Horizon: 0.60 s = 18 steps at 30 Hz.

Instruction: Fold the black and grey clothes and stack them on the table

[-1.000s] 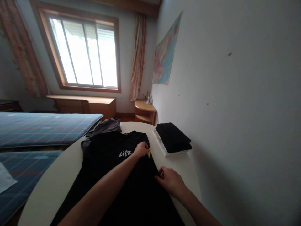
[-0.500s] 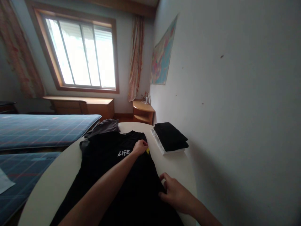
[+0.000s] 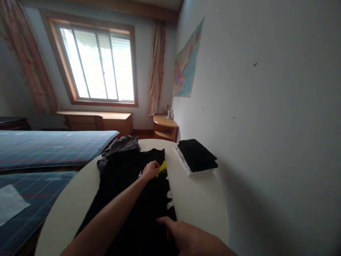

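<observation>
A black T-shirt (image 3: 125, 199) lies spread on a round white table (image 3: 199, 199), its right side turned over toward the middle. Yellow and white print shows on the turned-over strip, and only a bit of the white chest lettering is visible. My left hand (image 3: 151, 170) pinches the cloth near the shoulder, beside the yellow print. Lower down, my right hand (image 3: 181, 233) is closed at the shirt's right side, its index finger pointing left over the black cloth; the cloth inside its grip is mostly hidden.
A folded stack, black cloth (image 3: 197, 155) over white cloth (image 3: 183, 164), rests at the table's right near the wall. Grey crumpled cloth (image 3: 122, 143) lies at the far left edge. Blue plaid mattresses (image 3: 53, 149) stand to the left; a white sheet (image 3: 12, 202) is on one.
Both hands have moved left, carrying the shirt's right edge inward. More yellow and white print shows now, and part of the chest lettering is covered.
</observation>
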Tool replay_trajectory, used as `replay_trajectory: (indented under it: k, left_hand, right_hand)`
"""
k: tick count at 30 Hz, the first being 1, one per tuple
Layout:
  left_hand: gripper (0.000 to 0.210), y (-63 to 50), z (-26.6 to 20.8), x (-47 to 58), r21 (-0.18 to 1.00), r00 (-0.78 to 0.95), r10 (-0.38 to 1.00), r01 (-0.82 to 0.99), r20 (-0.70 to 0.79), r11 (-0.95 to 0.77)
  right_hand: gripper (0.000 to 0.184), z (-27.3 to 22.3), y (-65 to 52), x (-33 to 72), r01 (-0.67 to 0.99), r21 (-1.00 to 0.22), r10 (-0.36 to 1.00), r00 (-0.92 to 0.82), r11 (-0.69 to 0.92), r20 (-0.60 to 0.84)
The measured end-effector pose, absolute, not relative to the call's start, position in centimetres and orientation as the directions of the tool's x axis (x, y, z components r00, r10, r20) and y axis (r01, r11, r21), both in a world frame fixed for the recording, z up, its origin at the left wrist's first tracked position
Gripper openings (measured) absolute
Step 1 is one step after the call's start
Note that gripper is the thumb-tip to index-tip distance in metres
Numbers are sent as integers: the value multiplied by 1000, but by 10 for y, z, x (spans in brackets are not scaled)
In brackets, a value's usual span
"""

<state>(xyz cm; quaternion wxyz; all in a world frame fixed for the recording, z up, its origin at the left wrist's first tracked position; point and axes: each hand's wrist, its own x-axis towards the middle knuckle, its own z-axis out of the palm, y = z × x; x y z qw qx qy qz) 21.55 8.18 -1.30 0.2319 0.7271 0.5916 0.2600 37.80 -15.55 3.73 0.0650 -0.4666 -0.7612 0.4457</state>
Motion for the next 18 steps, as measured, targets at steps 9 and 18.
replay_trajectory:
  k: [9, 18]
  left_hand:
    - [17, 56, -15, 205, 470, 170, 955, 841, 242, -268]
    - [21, 48, -33, 191, 446, 275, 895, 791, 352, -419]
  right_hand:
    - [52, 61, -143, 358, 613, -689, 439, -780, 387, -447]
    - [24, 35, -79, 358, 651, -726, 823, -525, 225, -216]
